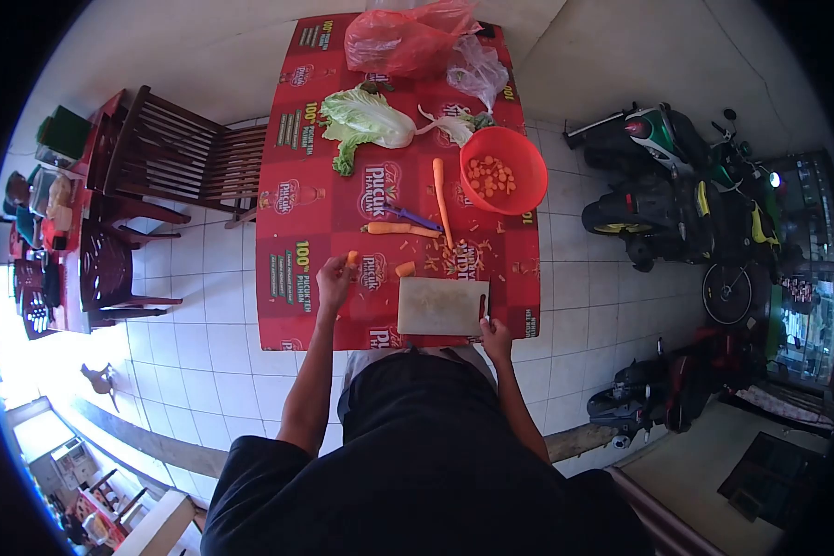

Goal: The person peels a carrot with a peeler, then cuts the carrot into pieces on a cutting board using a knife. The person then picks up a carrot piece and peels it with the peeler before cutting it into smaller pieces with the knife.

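Observation:
My left hand [334, 281] has its fingers closed on a short orange carrot piece [353, 258], left of the white cutting board [442, 307]. At the board's right edge, my right hand [495, 335] is closed round a small knife [486, 313]. Another carrot piece [405, 269] lies just above the board. Two peeled-looking carrots, one lying sideways [400, 229] and one lengthwise [442, 196], rest farther up beside a purple-handled peeler [413, 218]. A red bowl [536, 171] at the upper right holds several cut carrot pieces [491, 177].
On the red-covered table [287, 269] are a napa cabbage [371, 119], a white root vegetable [452, 125], a red plastic bag [408, 42], a clear bag [478, 71] and orange peelings [496, 250]. A wooden chair [190, 148] stands left; motorcycles [667, 204] stand right.

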A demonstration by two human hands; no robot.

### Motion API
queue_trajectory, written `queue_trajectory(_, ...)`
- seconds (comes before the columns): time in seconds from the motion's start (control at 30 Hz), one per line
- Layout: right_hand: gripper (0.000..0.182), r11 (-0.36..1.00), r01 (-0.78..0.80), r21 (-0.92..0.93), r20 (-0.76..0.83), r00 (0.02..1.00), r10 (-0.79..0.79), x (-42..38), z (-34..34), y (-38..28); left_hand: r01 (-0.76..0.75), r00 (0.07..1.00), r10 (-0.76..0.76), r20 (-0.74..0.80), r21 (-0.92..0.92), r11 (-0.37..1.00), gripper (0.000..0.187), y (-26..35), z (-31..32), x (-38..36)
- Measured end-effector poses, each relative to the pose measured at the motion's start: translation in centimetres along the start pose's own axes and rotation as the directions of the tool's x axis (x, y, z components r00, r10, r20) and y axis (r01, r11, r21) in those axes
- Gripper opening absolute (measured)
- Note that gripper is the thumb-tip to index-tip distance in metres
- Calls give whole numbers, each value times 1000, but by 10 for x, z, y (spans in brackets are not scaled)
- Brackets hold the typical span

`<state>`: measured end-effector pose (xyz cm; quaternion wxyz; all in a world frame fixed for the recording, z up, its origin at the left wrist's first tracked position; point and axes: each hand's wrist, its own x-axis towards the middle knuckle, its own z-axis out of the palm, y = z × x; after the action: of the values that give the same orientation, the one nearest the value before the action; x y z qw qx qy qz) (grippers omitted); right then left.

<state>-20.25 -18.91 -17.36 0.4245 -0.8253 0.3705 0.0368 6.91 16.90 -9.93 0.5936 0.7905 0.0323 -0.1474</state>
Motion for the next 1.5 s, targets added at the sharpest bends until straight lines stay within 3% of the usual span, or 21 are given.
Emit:
queue_trajectory(0.1,39,987,-113,112,-13,993,115,-10,-2,-12,-29,994,54,98,-243,970,32,24,-4,-12)
queue_trajectory(0.2,39,988,-58,144,-85,994,71,-18,-4,-23,-80,981,134,137,-345,935,30,79,-6,-36)
queue_trajectory(0.23,38,989,-51,135,-92,994,64,-18,-3,-23,-6,977,102,189,-449,894,29,90,-6,-42)
queue_trajectory(0.3,36,992,-39,119,-104,993,51,-19,-1,-23,152,953,54,299,-622,768,29,109,-3,-55)
queue_trajectory(0.4,36,929,-166,331,3,985,175,-28,-15,-52,246,907,199,370,-852,462,30,118,7,-68)
queue_trajectory(0.5,34,907,-171,386,50,985,164,-29,-21,-57,335,870,266,414,-895,296,29,129,21,-81)
queue_trajectory(0.6,33,905,-145,399,95,989,116,-29,-26,-57,194,902,45,429,-496,846,24,128,38,-83)
queue_trajectory(0.67,33,899,-133,417,134,987,84,-27,-27,-51,5,880,88,466,-194,981,22,117,63,-79)
queue_trajectory(0.7,32,896,-128,426,154,986,68,-26,-28,-49,-97,866,101,490,-34,995,21,106,78,-77)
queue_trajectory(0.8,32,891,-149,429,200,977,67,-25,-34,-53,-100,872,17,490,143,985,24,58,130,-75)
queue_trajectory(0.9,33,902,-143,407,239,970,45,-20,-37,-49,-295,885,165,434,251,922,25,21,167,-79)
queue_trajectory(1.03,33,932,-79,355,268,963,-21,-11,-43,-46,-518,851,382,359,463,719,15,10,178,-85)
queue_trajectory(1.5,35,971,209,115,317,919,-235,20,-60,-25,-381,924,294,245,527,760,12,13,197,-94)
